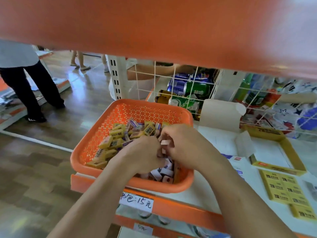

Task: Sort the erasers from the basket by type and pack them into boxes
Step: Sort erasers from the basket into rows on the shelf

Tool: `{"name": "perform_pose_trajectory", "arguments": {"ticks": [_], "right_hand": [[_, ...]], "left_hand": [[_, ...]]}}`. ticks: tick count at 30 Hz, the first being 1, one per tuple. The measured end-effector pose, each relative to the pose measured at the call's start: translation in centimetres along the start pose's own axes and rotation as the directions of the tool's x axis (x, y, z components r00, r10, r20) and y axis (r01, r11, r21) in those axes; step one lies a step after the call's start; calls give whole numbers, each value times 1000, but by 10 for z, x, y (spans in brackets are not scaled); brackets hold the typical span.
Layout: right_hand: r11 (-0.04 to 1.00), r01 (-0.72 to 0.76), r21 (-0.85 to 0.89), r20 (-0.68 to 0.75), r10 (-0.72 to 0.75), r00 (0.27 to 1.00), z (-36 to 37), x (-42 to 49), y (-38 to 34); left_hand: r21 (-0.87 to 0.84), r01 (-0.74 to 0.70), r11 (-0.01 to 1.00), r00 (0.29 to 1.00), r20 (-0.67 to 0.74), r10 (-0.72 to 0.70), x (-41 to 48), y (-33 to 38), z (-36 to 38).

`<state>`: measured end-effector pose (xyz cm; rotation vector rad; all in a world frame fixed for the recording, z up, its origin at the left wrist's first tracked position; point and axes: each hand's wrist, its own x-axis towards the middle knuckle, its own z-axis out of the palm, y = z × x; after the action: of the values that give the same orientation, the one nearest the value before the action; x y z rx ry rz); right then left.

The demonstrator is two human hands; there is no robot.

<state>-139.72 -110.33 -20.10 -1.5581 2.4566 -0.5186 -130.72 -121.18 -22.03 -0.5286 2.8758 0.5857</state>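
Note:
An orange perforated basket (137,110) sits on the white shelf, filled with yellow-sleeved erasers (109,143) at its left and white erasers with purple print (163,172) near its front. Both hands are inside the basket, close together. My right hand (185,145) pinches pinkish-white erasers (165,143) between curled fingers. My left hand (142,155) is curled beside it, touching the same small stack; what it holds is hidden by its back. An open yellow box (291,152) lies to the right.
A white open carton with a raised flap (221,115) stands behind the basket. Yellow eraser packs (284,188) lie flat at the right. Drink cans (185,93) sit behind a wire grid. An orange shelf (154,23) hangs overhead. A person (30,83) stands on the floor at left.

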Motion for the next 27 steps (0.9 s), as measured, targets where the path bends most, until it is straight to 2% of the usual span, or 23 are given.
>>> {"name": "perform_pose_trajectory", "arguments": {"ticks": [4,8,11,14,19,22,25,27], "right_hand": [[938,-41,345,-184,110,977,-16,-26,13],[730,-26,683,-248,265,932,-23,-56,29],[604,-12,797,-256,356,899,-30,-83,49],[579,-65,813,-246,443,862,-35,-117,78],[645,-147,750,-292,522,802,-46,-183,137],[719,-246,651,-302,542,784,-51,-224,176],[758,-339,557,-341,581,739,-53,-258,212],[776,-382,502,-346,585,733,-54,-275,230]], "left_hand": [[-107,-37,994,978,-210,13,-10,-6,-7],[-278,-177,944,913,-404,52,-19,17,-22],[-386,-267,883,881,-470,61,-20,51,-19],[-475,-351,807,874,-475,100,-15,91,-2],[-575,-405,711,899,-391,196,3,172,42],[-574,-415,706,901,-365,233,13,221,74],[-516,-409,753,908,-310,280,23,257,109],[-475,-393,788,914,-294,279,28,276,125]]}}
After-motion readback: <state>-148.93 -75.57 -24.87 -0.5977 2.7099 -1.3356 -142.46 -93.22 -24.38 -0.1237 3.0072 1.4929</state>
